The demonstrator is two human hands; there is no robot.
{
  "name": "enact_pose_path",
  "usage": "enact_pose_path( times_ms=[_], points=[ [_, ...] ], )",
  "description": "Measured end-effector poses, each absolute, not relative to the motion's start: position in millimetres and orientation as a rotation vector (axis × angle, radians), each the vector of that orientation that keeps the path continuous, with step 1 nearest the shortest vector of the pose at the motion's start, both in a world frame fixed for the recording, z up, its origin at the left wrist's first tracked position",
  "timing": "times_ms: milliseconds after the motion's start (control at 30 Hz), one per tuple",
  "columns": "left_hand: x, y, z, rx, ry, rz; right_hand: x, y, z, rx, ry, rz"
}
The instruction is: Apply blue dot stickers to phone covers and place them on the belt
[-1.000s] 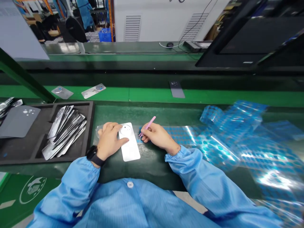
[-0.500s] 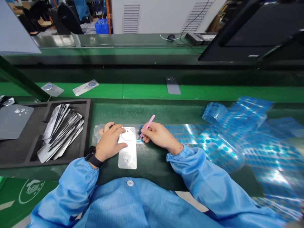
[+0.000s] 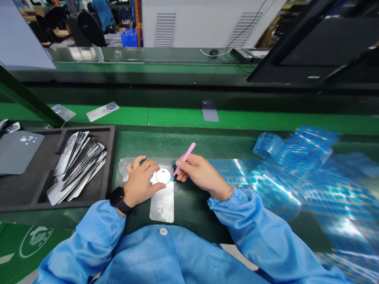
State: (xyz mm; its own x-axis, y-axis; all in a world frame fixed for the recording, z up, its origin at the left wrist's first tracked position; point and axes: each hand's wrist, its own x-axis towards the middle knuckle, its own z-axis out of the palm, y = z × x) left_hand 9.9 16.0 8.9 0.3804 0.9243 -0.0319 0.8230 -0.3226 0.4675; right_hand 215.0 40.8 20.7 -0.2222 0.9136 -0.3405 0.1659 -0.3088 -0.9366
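Metal plate lies lower centre on the green surface, left hand resting on it with fingers spread — right hand just beside, pinching pink tweezers; blue film sprawls right, stacked plates fill a black tray left.

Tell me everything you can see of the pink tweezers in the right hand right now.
The pink tweezers are slim and narrow, with a smooth, glossy pink finish; their material cannot be told. The right hand holds them like a pen between thumb and fingers. They tilt, with the upper end rising clear of the hand and the fine tips pointing down and left, beside the edge of the metal plate. Whether the tips are closed or touching anything cannot be told.
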Motion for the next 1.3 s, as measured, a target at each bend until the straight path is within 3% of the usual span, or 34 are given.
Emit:
enact_pose_path(
  times_ms=[1300],
  points=[
    [12.2, 9.1, 4.2, 2.404, 1.479, 0.327, 200.2, 49.6, 6.7, -1.583, -1.453, 1.492]
  ],
)
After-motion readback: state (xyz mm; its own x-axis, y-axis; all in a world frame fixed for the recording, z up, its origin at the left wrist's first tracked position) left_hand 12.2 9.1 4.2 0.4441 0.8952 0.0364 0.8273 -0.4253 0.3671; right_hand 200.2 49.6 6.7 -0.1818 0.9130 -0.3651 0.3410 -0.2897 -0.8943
